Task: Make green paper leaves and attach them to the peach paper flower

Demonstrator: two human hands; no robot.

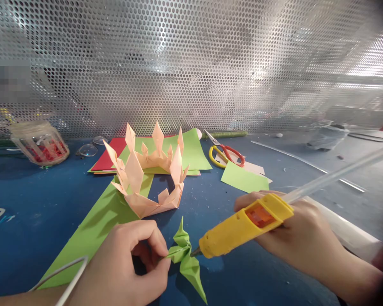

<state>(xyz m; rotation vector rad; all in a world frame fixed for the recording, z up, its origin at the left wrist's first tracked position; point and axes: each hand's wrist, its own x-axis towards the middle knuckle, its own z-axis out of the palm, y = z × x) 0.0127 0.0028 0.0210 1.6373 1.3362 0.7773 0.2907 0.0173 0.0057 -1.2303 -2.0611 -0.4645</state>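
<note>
Between its thumb and forefinger, my left hand (124, 263) pinches one tip of a green folded paper piece (189, 265) with several pointed arms. My right hand (293, 233) is wrapped round a yellow hot glue gun (236, 231), a long clear glue stick (338, 174) jutting from its back end. The gun's dark nozzle meets the middle of the green piece, or is very close to it. Just beyond my hands stands a peach folded paper crown (153, 208) with upright diamond points.
Behind the crown lie green (198, 153) and red (107, 155) paper sheets. Scissors (226, 153) and a green paper scrap (244, 177) are right of them. A jar with red bits (44, 146) and glasses (87, 149) stand at left. A perforated metal panel (178, 63) closes off the back.
</note>
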